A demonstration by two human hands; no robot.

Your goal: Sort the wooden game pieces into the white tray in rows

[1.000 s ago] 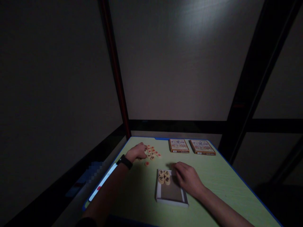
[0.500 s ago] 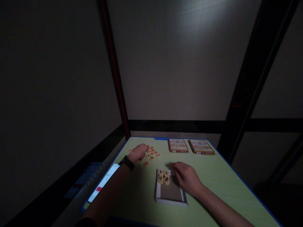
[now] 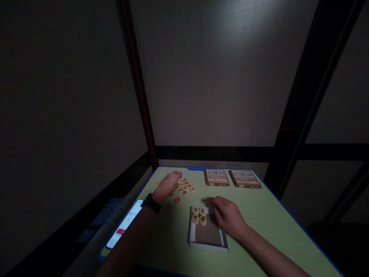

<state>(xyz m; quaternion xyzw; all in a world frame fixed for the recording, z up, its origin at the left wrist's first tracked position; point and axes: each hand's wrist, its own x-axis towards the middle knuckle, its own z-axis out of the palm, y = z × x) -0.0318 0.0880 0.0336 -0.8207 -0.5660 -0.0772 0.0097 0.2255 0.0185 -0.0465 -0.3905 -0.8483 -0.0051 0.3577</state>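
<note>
My left hand [image 3: 170, 183], with a dark band at the wrist, reaches to the far left among loose Chinese chess pieces [image 3: 185, 189]. Its fingers are closed and turned away, so whatever they hold is hidden. A shallow open box [image 3: 209, 247] with pale walls lies near the front of the table. Several round pieces with dark characters [image 3: 199, 216] sit grouped in its far left corner. At the box's far right corner, my right hand [image 3: 229, 216] is closed over the wall, fingers curled and partly hidden.
Two flat printed boxes, a left one [image 3: 217, 177] and a right one [image 3: 245, 179], lie at the table's back. A lit phone [image 3: 124, 225] rests along the left edge of the green table [image 3: 276, 231]. Walls stand behind and left.
My left hand has shifted slightly up and tilted, staying by the loose pieces. The right hand, the box and the pieces in it have kept their places.
</note>
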